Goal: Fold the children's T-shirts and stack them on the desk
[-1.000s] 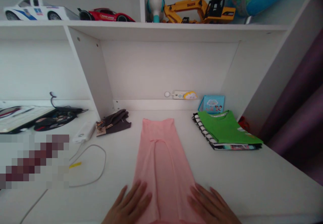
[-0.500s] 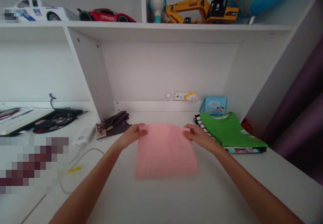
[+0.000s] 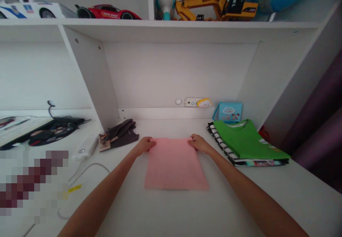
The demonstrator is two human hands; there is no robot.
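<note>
A folded pink garment [image 3: 175,164] lies flat on the white desk [image 3: 171,212], just below the middle of the frame, its far edge toward the back wall. The left hand [image 3: 145,145] rests on the far left corner of the cloth, fingers curled close together and pinching the edge. The right hand [image 3: 199,143] sits on the far right corner in the same way, fingers drawn narrow on the fabric; how tightly either hand grips cannot be told. Both forearms run in from the bottom of the frame, one on each side of the garment.

Left of the left hand, near it but apart, lies a crumpled dark brown cloth [image 3: 120,134]. At right of centre is a stack of folded clothes with a green shirt [image 3: 245,141] on top. Behind that stack a small blue booklet [image 3: 228,111] leans on the back wall, and a white power strip [image 3: 193,102] sits beside it. At the left of the frame a white charger [image 3: 85,146] and its cable [image 3: 88,167] lie on the desk. Along the upper shelf stand a white toy car [image 3: 29,9], a red toy car [image 3: 107,12] and a yellow toy excavator [image 3: 216,6].
</note>
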